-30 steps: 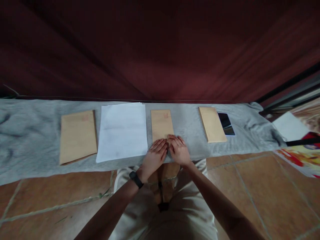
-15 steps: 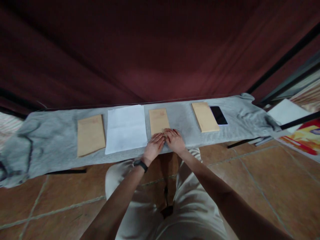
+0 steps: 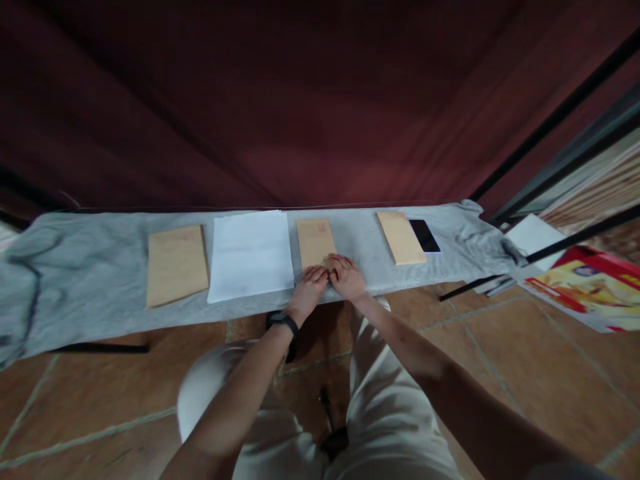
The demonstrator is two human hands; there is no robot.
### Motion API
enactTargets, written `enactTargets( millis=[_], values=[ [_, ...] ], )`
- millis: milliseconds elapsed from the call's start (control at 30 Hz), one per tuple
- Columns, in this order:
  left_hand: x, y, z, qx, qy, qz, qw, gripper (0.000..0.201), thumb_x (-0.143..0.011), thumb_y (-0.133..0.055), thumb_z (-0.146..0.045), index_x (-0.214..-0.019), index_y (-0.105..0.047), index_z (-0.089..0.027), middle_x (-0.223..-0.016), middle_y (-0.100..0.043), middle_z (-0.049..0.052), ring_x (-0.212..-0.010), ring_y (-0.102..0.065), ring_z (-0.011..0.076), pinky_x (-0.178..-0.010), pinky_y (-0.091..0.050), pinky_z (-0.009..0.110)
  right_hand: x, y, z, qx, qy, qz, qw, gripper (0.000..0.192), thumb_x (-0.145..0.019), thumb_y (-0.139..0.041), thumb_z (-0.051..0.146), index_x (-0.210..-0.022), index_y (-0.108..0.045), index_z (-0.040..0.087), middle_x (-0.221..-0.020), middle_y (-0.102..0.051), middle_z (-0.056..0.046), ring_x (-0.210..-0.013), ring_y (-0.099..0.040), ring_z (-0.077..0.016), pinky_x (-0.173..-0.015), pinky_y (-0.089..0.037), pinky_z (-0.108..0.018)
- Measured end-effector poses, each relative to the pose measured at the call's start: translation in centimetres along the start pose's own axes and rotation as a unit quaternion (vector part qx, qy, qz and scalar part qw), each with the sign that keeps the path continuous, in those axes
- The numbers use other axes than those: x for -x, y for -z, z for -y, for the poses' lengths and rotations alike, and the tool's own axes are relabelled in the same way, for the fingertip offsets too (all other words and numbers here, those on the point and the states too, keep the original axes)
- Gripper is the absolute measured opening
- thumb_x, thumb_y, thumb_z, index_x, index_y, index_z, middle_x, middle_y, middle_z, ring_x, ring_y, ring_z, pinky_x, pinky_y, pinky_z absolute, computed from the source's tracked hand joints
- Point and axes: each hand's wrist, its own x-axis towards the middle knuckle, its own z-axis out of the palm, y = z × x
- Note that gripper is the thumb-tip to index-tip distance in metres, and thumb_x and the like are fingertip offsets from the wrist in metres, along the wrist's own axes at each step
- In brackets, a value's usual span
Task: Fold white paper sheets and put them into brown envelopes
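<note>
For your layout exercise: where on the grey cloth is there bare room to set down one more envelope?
The widest bare patch of the grey cloth lies left of the large brown envelope. A narrower one lies between the middle envelope and the right envelope. It is crowded where the left hand and right hand press the middle envelope beside the white paper.

tan envelopes (image 3: 315, 241), white paper (image 3: 251, 253), grey cloth (image 3: 90, 267), maroon curtain (image 3: 280, 100), terracotta tiles (image 3: 500, 360).

A grey cloth (image 3: 90, 267) stretches left to right over the tiled floor (image 3: 500, 373). On it lie, from left: a brown envelope (image 3: 177, 265), white paper (image 3: 251, 254), a second envelope (image 3: 315, 243), a third envelope (image 3: 401, 237), and a phone (image 3: 425, 235) touching it.
</note>
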Motion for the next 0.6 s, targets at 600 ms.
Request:
enactTargets(
  millis=[600],
  values=[
    [-0.5, 2.4, -2.1, -0.037, 0.03, 0.025, 0.999, 0.026, -0.089, -0.054, 0.002, -0.108, -0.068, -0.008, -0.107, -0.071, 0.019, -0.104, -0.07, 0.0265, -0.09, -0.055, 0.038, -0.5, 0.5, 0.3, 0.087, -0.022, 0.056, 0.994, 0.043, -0.092, -0.049, 0.013, -0.134, -0.058, 0.015, -0.14, -0.062, -0.013, -0.133, -0.052, -0.0247, -0.113, -0.038, -0.04]
  ],
)
